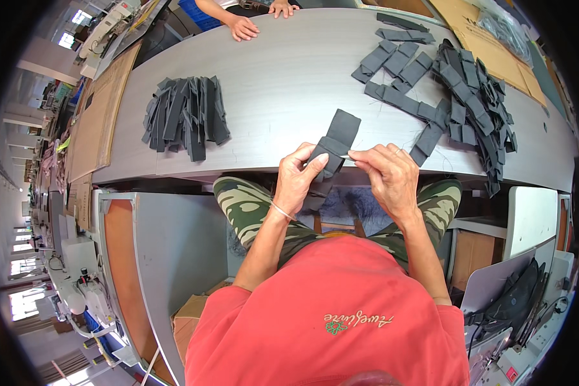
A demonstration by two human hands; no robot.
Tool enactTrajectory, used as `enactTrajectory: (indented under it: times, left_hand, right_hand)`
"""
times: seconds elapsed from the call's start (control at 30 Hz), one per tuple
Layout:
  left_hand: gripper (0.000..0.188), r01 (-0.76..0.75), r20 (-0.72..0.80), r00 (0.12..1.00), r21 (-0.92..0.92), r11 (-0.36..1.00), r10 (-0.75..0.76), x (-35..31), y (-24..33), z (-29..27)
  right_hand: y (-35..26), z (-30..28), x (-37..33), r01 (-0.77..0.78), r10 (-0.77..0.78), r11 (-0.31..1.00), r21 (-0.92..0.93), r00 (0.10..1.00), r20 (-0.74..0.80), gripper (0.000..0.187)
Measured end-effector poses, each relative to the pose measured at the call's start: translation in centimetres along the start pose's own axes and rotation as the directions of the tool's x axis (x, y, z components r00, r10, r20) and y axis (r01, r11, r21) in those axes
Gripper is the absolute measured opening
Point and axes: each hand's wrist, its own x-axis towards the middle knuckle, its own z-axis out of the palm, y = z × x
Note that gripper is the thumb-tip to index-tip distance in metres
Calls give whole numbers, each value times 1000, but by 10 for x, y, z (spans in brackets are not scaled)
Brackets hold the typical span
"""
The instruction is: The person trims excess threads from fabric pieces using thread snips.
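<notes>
Between the thumb and fingers of my left hand [294,179] is a dark grey fabric strip [341,131], folded in places. Its upper end sticks out over the table's near edge and its lower part hangs toward my lap. My right hand [392,179] is closed in a pinch at the strip's right side. Something thin shows at those fingertips, too small to name. To the right lies a tangled heap of similar strips [473,106], with a few looser fabric strips [399,98] beside it. A neater bundle of strips [185,116] rests on the left.
The grey table [270,83] spans the space before me. At its far side are another person's hands [244,28]. Cardboard [489,48] and a clear plastic bag [505,29] lie far right. A cardboard sheet [103,116] stands along the left edge; a grey cabinet [174,251] is below.
</notes>
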Motion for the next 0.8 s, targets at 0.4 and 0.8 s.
enactTrajectory:
  times: [0.4,0.8]
  left_hand:
    - [22,-257,-5,964,221,941,265,-2,-2,10]
    - [49,213,247,960,-349,912,-130,0,-9,4]
  right_hand:
    - [-5,4,-4,-218,169,898,382,973,157,41]
    - [5,15,-2,-418,306,723,550,908,287,24]
